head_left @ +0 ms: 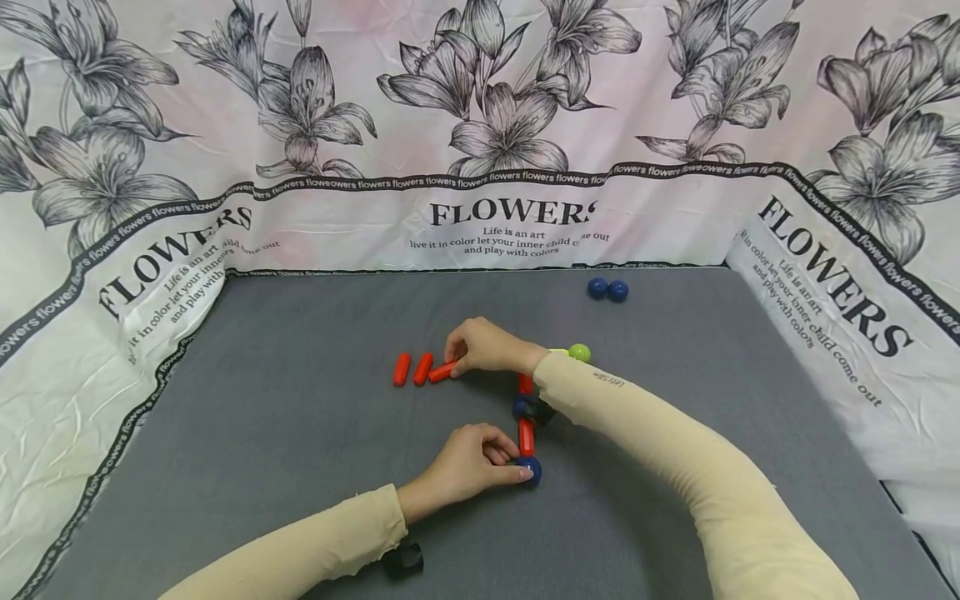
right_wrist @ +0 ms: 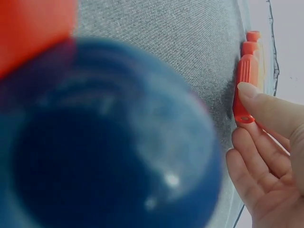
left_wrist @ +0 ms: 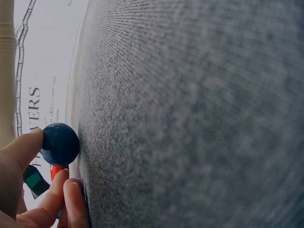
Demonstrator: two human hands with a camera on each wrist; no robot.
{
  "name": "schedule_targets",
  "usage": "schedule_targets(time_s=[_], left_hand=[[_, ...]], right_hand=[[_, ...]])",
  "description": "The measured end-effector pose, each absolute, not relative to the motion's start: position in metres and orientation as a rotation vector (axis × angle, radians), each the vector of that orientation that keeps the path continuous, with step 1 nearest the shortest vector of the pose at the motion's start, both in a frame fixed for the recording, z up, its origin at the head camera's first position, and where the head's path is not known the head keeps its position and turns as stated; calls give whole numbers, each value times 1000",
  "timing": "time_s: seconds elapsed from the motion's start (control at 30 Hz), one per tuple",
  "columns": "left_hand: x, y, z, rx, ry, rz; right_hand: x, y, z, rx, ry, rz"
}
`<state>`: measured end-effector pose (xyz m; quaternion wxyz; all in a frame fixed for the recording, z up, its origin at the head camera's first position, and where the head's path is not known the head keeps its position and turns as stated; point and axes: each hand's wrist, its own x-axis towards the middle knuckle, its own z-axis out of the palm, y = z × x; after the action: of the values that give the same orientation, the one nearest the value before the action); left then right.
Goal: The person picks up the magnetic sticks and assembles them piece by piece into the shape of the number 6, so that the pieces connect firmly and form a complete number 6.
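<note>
My left hand (head_left: 468, 462) pinches a blue ball (head_left: 531, 472) at the near end of a chain. A red rod (head_left: 527, 437) runs from that ball to another blue ball (head_left: 521, 407), and a further red rod (head_left: 526, 383) continues beyond it, partly behind my right forearm. My right hand (head_left: 489, 343) pinches a loose red rod (right_wrist: 246, 90) between thumb and fingers. Two more red rods (head_left: 402, 369) lie side by side just left of it. Large and blurred in the right wrist view is a blue ball (right_wrist: 118, 142).
A green ball (head_left: 579, 353) with a yellow-green piece (head_left: 558, 351) shows beyond my right wrist, partly covered by the sleeve. Two blue balls (head_left: 597, 288) lie together near the back edge of the grey tabletop (head_left: 300, 333). Flower-printed cloth (head_left: 510, 221) hangs along the back and sides.
</note>
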<state>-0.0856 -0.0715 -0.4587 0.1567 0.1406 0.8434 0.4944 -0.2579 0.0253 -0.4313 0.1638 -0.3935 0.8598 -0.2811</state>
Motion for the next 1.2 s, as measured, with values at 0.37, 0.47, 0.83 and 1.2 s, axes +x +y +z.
schedule_targets(time_s=[0.37,0.47,0.83,1.2], left_hand=[[-86,-71,-458,399,2419,1405],[-86,-71,-458,400,2425,1400],[-85,-69,-458,394,2437,1379],[-84,-69,-456,424,2454,1386]], right_hand=[[-252,44,-421,-1150,2401,-941],[-248,52,-416,-1130,2407,-972],[-227,101,-406,-929,2480,-1065],[-200,155,-411,-864,2553,-1146]])
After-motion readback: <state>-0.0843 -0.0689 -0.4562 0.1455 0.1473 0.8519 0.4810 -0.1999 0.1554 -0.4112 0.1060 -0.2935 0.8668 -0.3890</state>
